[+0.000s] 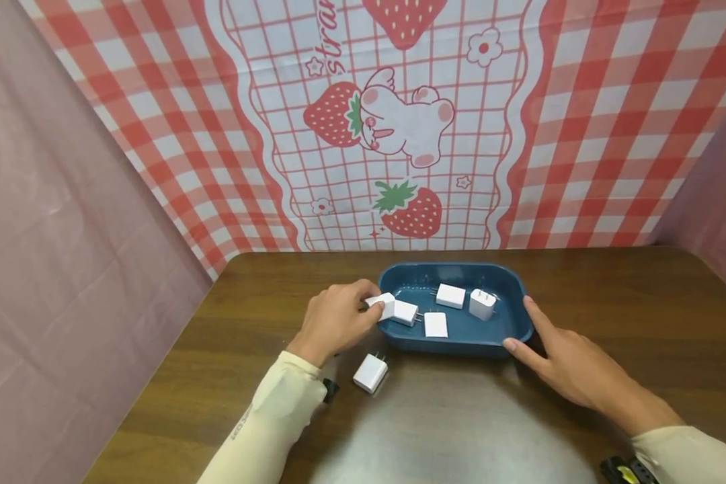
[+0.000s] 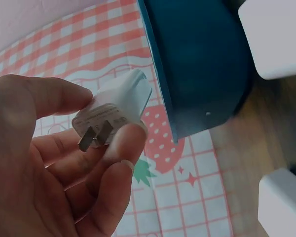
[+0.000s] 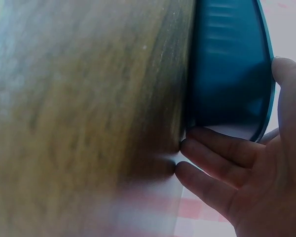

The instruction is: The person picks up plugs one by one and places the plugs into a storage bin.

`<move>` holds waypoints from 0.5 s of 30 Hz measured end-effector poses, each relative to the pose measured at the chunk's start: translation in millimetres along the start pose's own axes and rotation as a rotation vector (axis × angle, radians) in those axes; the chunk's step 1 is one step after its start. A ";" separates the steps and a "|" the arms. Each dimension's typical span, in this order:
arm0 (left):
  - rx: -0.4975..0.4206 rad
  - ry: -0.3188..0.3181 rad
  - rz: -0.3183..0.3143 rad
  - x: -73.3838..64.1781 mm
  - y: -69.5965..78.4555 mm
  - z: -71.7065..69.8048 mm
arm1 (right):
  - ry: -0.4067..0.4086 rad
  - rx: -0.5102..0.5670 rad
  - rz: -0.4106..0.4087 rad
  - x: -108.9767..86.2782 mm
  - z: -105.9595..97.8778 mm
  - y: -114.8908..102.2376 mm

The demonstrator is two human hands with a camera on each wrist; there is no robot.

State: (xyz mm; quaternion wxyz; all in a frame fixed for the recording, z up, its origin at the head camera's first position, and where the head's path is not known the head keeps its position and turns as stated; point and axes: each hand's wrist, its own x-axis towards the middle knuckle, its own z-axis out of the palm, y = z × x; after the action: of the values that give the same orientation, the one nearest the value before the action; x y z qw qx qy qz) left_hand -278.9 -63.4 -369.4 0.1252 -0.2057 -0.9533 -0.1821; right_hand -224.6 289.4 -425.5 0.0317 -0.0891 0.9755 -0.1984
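My left hand [image 1: 341, 316] pinches a white charger plug [image 1: 382, 306] between thumb and fingers, over the left rim of a blue tray [image 1: 454, 345]. The left wrist view shows the held charger plug [image 2: 111, 108] with its two metal prongs exposed. Several more white charger plugs lie in the tray, one [image 1: 482, 304] with its prongs up. On the table, in front of the tray's left end, sits a single charger plug [image 1: 371, 374]. My right hand [image 1: 571, 363] touches the tray's right end, fingers extended; in the right wrist view its fingertips rest by the tray's outer wall [image 3: 232, 74].
The brown wooden table [image 1: 629, 296] carries the tray close to its back edge. Behind hangs a red-and-white checked cloth [image 1: 399, 121] with strawberry prints. Pinkish curtains [image 1: 66, 235] flank the table.
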 end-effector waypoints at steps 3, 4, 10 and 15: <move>0.004 -0.016 0.013 2.2 2.7 3.9 | -0.001 -0.002 0.004 0.0 -0.2 -0.4; 0.006 -0.023 0.019 2.8 3.6 5.5 | -0.003 -0.002 0.006 -0.1 -0.4 -0.6; 0.065 -0.050 0.063 5.2 9.4 14.7 | -0.009 0.009 0.011 -0.5 -0.6 -1.0; 0.058 -0.074 0.090 6.6 14.6 18.4 | -0.010 0.009 0.019 -0.8 -0.5 -0.7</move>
State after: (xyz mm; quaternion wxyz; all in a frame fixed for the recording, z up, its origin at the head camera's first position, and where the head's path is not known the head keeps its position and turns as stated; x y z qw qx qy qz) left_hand -281.3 -41.3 -379.6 0.1037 -0.2513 -0.9520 -0.1407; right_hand -223.8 289.1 -424.7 0.0390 -0.0806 0.9753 -0.2021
